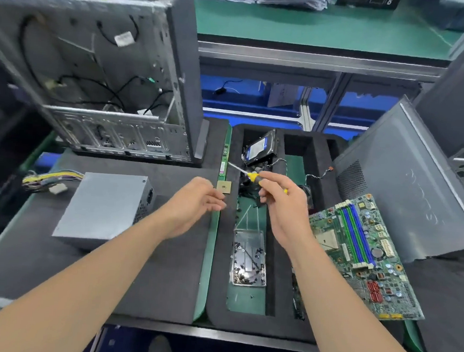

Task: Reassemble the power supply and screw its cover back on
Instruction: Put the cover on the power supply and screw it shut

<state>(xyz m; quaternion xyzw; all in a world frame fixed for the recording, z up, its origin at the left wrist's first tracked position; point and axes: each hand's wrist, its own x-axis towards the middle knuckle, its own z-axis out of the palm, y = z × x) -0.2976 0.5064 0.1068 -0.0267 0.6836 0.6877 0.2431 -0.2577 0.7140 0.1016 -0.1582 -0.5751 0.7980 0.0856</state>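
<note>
Right hand (281, 204) holds one yellow-handled screwdriver (250, 174).

Power supply (105, 211) at left, below the open case (95, 70); screw tray (248, 239) at centre, hard drive (260, 147) above it; motherboard (362, 253) at right, side panel (406, 182) above it.

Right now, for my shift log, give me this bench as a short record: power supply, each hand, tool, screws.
Power supply: closed grey box lying on the black foam mat, left of both hands, untouched
Left hand: loosely curled, nothing visible in it
Right hand: grips the screwdriver, shaft pointing away and left
Screws: loose in the clear tray between the forearms
Motherboard: right of the right forearm
</note>
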